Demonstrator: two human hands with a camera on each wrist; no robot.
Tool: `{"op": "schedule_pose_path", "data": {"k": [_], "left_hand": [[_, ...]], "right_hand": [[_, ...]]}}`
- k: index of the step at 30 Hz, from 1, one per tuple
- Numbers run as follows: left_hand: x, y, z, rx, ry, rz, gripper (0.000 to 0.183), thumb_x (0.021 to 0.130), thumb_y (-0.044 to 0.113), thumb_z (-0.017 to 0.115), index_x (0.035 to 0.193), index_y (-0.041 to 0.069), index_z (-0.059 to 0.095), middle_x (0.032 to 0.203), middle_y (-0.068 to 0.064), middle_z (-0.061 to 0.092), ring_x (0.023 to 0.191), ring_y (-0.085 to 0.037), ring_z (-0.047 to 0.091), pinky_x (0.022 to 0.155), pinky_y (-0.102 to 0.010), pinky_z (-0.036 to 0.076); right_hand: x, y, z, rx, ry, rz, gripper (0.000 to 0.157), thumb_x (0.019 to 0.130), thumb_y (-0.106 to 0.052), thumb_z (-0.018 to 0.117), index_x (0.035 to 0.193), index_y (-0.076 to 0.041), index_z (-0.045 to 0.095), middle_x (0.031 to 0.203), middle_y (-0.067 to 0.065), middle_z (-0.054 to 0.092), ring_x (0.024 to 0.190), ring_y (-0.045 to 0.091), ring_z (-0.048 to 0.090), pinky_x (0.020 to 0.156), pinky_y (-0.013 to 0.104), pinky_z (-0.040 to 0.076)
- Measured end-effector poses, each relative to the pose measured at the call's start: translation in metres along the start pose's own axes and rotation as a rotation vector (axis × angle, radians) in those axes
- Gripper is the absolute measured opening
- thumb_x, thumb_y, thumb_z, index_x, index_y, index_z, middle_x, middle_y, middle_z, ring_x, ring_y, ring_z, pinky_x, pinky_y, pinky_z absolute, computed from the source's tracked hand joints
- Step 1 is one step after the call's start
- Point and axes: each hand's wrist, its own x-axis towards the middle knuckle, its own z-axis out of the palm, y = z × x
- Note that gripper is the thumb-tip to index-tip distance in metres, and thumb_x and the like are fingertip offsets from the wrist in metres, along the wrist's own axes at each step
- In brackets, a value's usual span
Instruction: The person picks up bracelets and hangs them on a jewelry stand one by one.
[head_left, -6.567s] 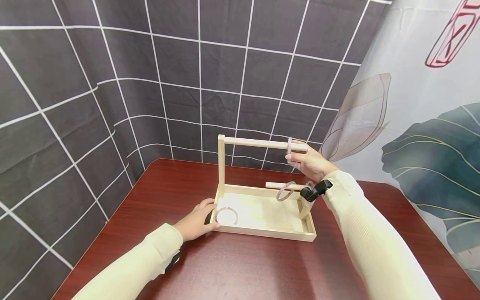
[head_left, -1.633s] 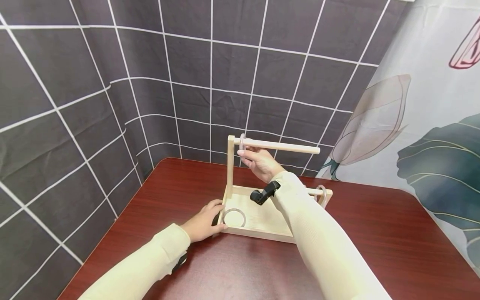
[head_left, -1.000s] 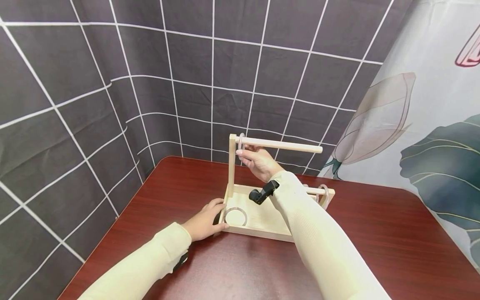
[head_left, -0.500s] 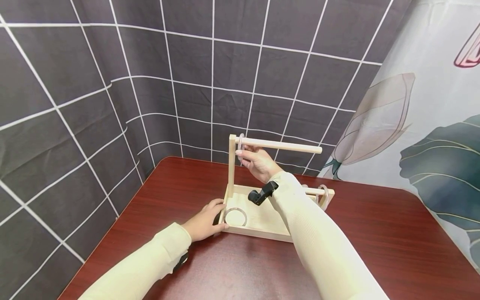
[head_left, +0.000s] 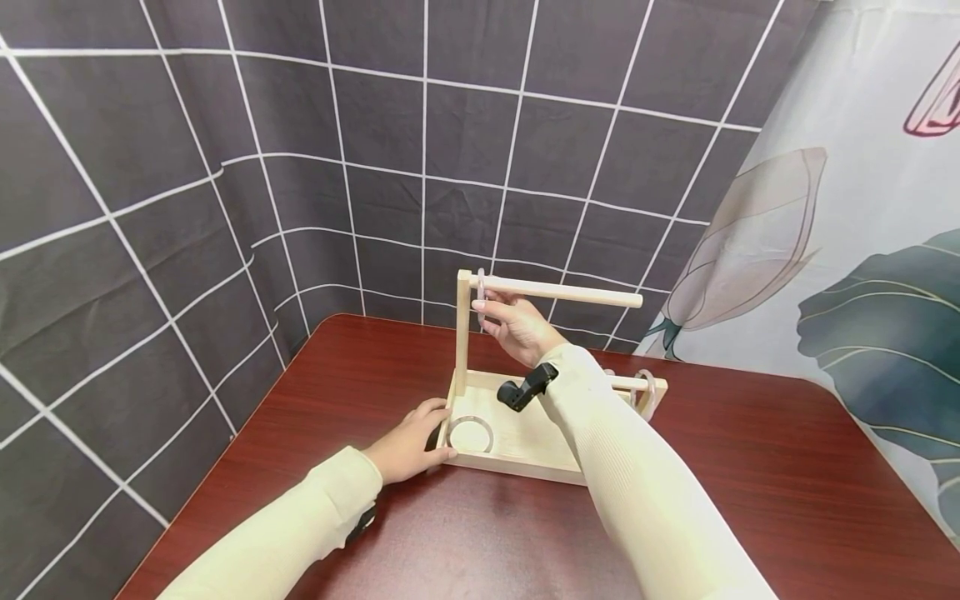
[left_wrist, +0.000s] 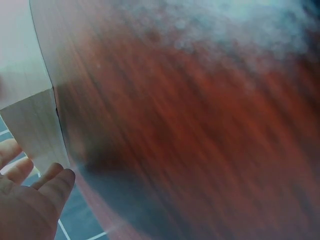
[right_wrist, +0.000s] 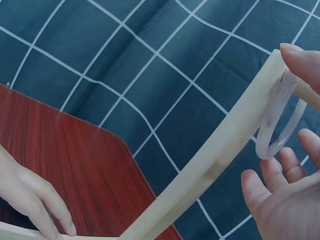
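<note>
Ring [right_wrist: 271,117] hangs round the upper bar [head_left: 570,292], close up beside the post [head_left: 462,337]; whether it touches the post, cannot tell. Right hand [head_left: 521,327] at the ring: thumb and fingers stand apart around it, relaxed, no firm pinch seen. One fingertip appears to meet the lower edge; contact uncertain. Left hand [head_left: 408,443] lies on the left end of the tray [head_left: 517,469], fingers loosely extended over the end wall, thumb at the front corner; probably steadying. Second ring [head_left: 492,434] lies in the tray's near left corner, just beside that hand. Lower bar [head_left: 626,382] carries a third ring [head_left: 654,390] near its right-hand end; the stretch beyond is partly hidden by the right sleeve [head_left: 622,442].

Step in hand, as judged: setting the ring at the post end of the upper bar, nearly complete. Next move seems to call for drawing the fingers clear without dragging the ring along the bar, left hand holding the tray steady meanwhile. If the second ring is to follow, it needs lifting from its corner first
</note>
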Motion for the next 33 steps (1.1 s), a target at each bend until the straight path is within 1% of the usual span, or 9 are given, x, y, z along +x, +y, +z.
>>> {"op": "schedule_pose_path", "data": {"k": [2, 5, 7, 9, 12, 17, 21, 26, 33], "left_hand": [[0.0, 0.0, 0.0, 0.0, 0.0, 0.001, 0.064, 0.088, 0.027, 0.069, 0.138, -0.006, 0.045, 0.146, -0.018, 0.036, 0.133, -0.038, 0.037, 0.106, -0.05, 0.036], [0.0, 0.0, 0.001, -0.001, -0.001, 0.0, 0.064, 0.089, 0.027, 0.069, 0.139, -0.006, 0.045, 0.146, -0.018, 0.036, 0.133, -0.038, 0.037, 0.107, -0.05, 0.036], [0.0, 0.0, 0.001, -0.001, -0.001, -0.002, 0.064, 0.089, 0.027, 0.069, 0.139, -0.005, 0.045, 0.146, -0.018, 0.036, 0.133, -0.038, 0.037, 0.107, -0.05, 0.036], [0.0, 0.0, 0.001, -0.001, 0.0, -0.003, 0.064, 0.089, 0.027, 0.069, 0.138, -0.005, 0.045, 0.146, -0.018, 0.036, 0.133, -0.038, 0.037, 0.106, -0.05, 0.036], [0.0, -0.001, 0.001, 0.0, 0.002, 0.0, 0.063, 0.088, 0.027, 0.069, 0.138, -0.005, 0.045, 0.146, -0.018, 0.036, 0.132, -0.039, 0.037, 0.106, -0.05, 0.036], [0.0, -0.002, 0.002, 0.007, 0.007, 0.003, 0.064, 0.088, 0.028, 0.069, 0.138, -0.005, 0.045, 0.146, -0.018, 0.036, 0.133, -0.039, 0.037, 0.106, -0.05, 0.036], [0.001, -0.003, 0.003, 0.01, 0.007, 0.004, 0.064, 0.089, 0.029, 0.069, 0.138, -0.005, 0.045, 0.146, -0.017, 0.036, 0.133, -0.038, 0.037, 0.106, -0.05, 0.036], [0.001, -0.004, 0.003, 0.015, 0.008, 0.008, 0.064, 0.089, 0.03, 0.069, 0.138, -0.005, 0.046, 0.146, -0.017, 0.036, 0.133, -0.038, 0.037, 0.106, -0.05, 0.036], [0.002, -0.003, 0.003, 0.014, 0.007, 0.005, 0.064, 0.089, 0.03, 0.069, 0.139, -0.004, 0.046, 0.147, -0.017, 0.036, 0.133, -0.038, 0.037, 0.107, -0.049, 0.036]], "right_hand": [[0.0, 0.001, 0.0, 0.0, 0.003, 0.001, 0.03, 0.091, 0.007, 0.048, 0.113, -0.013, 0.052, 0.12, 0.0, 0.044, 0.114, 0.015, 0.044, 0.114, 0.044, 0.023], [-0.001, 0.003, 0.0, -0.011, 0.004, 0.003, 0.038, 0.091, 0.004, 0.048, 0.127, -0.008, 0.048, 0.139, 0.006, 0.035, 0.131, 0.02, 0.034, 0.115, 0.048, 0.019], [-0.001, 0.005, -0.001, -0.032, 0.011, 0.009, 0.049, 0.091, 0.003, 0.049, 0.138, -0.005, 0.038, 0.15, 0.01, 0.024, 0.14, 0.023, 0.024, 0.115, 0.049, 0.018], [-0.002, 0.007, -0.002, -0.073, 0.018, 0.006, 0.061, 0.091, 0.002, 0.051, 0.146, -0.003, 0.027, 0.156, 0.013, 0.016, 0.144, 0.026, 0.017, 0.116, 0.051, 0.016], [-0.005, 0.009, -0.005, -0.195, 0.037, 0.007, 0.072, 0.089, 0.0, 0.057, 0.15, -0.004, 0.02, 0.158, 0.016, 0.014, 0.145, 0.03, 0.017, 0.116, 0.05, 0.019], [-0.008, 0.012, -0.01, -0.41, 0.059, 0.007, 0.079, 0.086, -0.006, 0.067, 0.152, -0.007, 0.022, 0.156, 0.015, 0.02, 0.144, 0.029, 0.021, 0.114, 0.042, 0.026], [-0.011, 0.013, -0.012, -0.517, 0.077, 0.005, 0.083, 0.084, -0.012, 0.071, 0.152, -0.01, 0.022, 0.155, 0.013, 0.023, 0.144, 0.029, 0.022, 0.114, 0.045, 0.026], [-0.016, 0.014, -0.011, -0.56, 0.094, 0.019, 0.087, 0.083, -0.015, 0.072, 0.153, -0.015, 0.021, 0.155, 0.012, 0.023, 0.143, 0.029, 0.023, 0.112, 0.049, 0.027], [-0.024, 0.016, -0.009, -0.597, 0.132, 0.036, 0.087, 0.082, -0.017, 0.074, 0.153, -0.017, 0.022, 0.155, 0.011, 0.024, 0.142, 0.027, 0.026, 0.111, 0.047, 0.031]]}}
